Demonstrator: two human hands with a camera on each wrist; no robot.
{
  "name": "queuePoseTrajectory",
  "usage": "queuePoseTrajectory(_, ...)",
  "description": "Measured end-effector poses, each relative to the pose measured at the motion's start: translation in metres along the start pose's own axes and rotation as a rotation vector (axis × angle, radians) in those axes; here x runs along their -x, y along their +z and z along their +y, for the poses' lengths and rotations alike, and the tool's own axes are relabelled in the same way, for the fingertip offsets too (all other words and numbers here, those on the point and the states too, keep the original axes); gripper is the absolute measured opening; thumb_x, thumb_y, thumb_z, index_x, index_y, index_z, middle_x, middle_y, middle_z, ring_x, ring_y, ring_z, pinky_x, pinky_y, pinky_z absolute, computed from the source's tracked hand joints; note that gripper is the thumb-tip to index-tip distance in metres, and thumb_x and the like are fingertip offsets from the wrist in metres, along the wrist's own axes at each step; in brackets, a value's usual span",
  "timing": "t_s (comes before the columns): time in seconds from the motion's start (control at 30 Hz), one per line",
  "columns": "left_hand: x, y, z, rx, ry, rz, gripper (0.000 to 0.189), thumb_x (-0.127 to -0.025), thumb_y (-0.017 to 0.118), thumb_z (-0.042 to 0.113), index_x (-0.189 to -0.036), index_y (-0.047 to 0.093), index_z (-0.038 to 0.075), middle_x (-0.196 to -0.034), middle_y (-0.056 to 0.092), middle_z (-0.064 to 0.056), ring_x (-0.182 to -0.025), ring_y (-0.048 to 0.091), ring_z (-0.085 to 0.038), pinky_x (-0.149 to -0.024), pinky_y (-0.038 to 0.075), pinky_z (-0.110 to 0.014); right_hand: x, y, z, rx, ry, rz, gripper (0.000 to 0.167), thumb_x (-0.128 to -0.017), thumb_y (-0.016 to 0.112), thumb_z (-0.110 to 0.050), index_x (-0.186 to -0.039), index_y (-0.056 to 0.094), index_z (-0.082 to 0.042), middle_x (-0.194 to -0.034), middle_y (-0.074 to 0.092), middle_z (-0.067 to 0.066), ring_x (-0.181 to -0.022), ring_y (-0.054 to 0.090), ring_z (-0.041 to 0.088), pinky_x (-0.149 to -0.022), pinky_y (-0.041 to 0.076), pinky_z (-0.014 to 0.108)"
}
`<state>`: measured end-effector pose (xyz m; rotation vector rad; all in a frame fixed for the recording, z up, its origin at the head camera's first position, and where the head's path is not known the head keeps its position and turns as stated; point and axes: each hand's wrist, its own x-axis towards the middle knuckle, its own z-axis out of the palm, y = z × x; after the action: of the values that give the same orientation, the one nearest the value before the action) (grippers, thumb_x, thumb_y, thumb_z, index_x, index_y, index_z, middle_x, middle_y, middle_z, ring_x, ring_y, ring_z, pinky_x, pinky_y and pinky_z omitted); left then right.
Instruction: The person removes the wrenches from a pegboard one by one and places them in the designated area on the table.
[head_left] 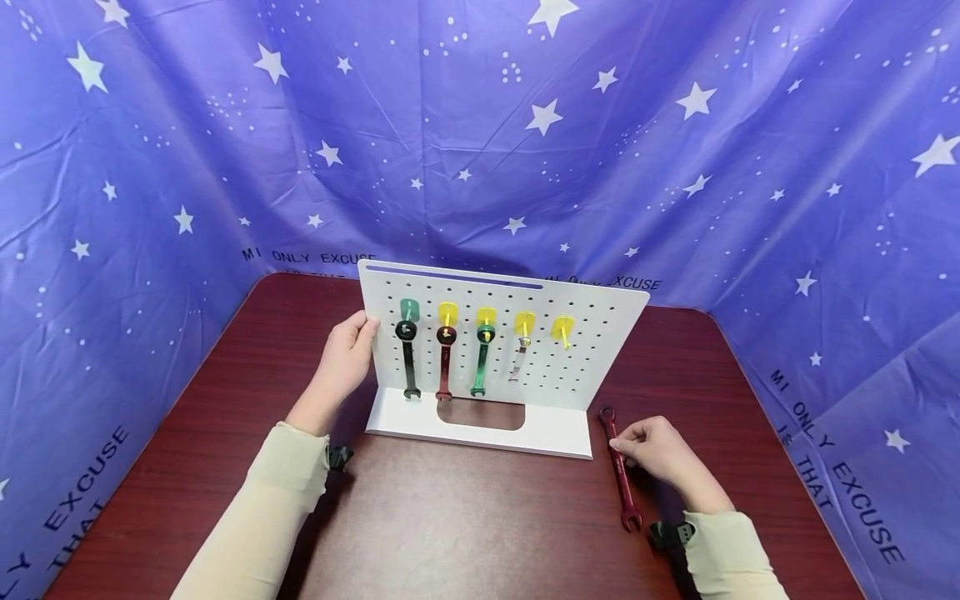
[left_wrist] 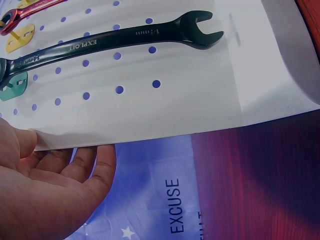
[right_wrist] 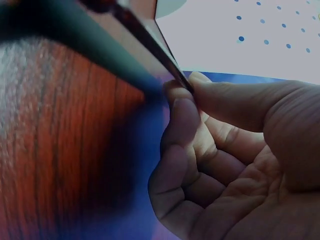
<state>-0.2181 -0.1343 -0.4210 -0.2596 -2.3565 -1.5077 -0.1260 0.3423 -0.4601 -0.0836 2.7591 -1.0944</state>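
Observation:
A white pegboard stand (head_left: 480, 292) stands on the table, its left edge gripped by my left hand (head_left: 347, 354), thumb in front and fingers behind. My right hand (head_left: 663, 450) pinches a red combination wrench (head_left: 622, 483) between thumb and fingertips, to the right of the stand; the open end points toward me. From the board's hooks hang a black wrench (head_left: 408, 367), a dark red wrench (head_left: 446, 367), a green wrench (head_left: 481, 367) and a silver wrench (head_left: 519, 358). The rightmost yellow hook (head_left: 564, 331) carries nothing. In the left wrist view the black wrench (left_wrist: 115, 40) lies close above that hand.
The dark red-brown table (head_left: 465, 517) spreads out around the stand. A blue-purple curtain (head_left: 450, 125) with white stars surrounds it at the back and both sides. A cutout (head_left: 480, 412) opens in the stand's base.

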Motion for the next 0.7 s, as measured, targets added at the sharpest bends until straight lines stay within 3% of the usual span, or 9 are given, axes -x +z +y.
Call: queuePoseTrajectory(0.7, 0.0, -0.001, -0.0001, 0.002, -0.006, -0.01, 0.023, -0.108, 0.049, 0.011, -0.103, 0.065, -0.005, -0.093, 0.069, -0.02, -0.082, 0.06, -0.031, -0.071, 0.047, -0.035, 0.0002, 0.0003, -0.0028, 0.06, 0.089, 0.013, 0.021, -0.091, 0.076, -0.013, -0.073, 0.072, -0.002, -0.061, 0.061, 0.001, -0.057, 0.056, 0.015, -0.055, 0.046, 0.032)
